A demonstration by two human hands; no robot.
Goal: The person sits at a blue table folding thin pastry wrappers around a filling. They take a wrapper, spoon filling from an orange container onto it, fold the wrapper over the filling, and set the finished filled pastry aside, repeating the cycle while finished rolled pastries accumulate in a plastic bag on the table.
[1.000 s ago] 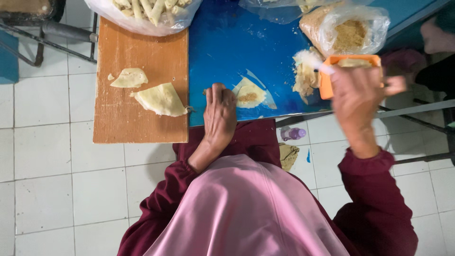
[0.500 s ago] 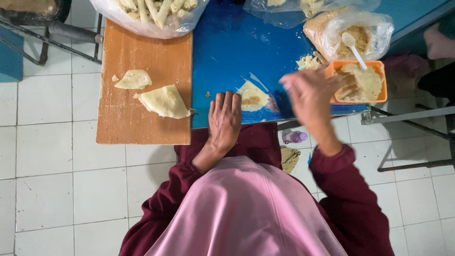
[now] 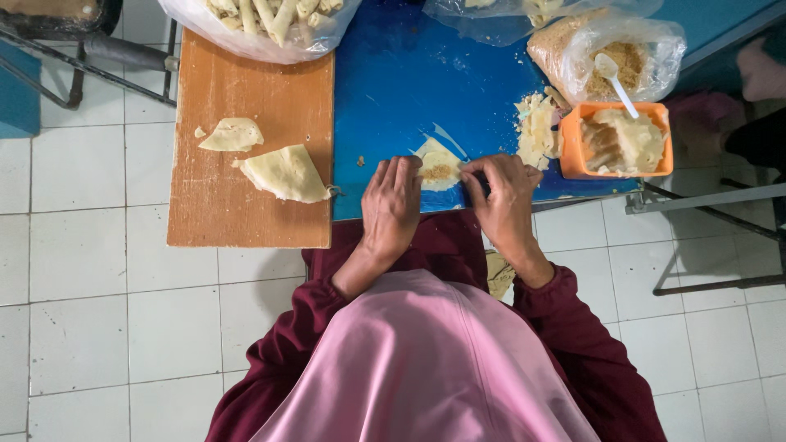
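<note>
The near edges of the pastry sheet (image 3: 436, 166) are covered by the fingers of the left hand (image 3: 390, 206) and right hand (image 3: 503, 200); how the fingertips grip it cannot be told. The bag of rolled pastries (image 3: 262, 24) at the far edge of the wooden board (image 3: 246, 205) is cut off by the top edge, as is the clear bag (image 3: 508, 20) on the blue table (image 3: 393, 90). The contents of the orange tub (image 3: 622, 141) are indistinct.
</note>
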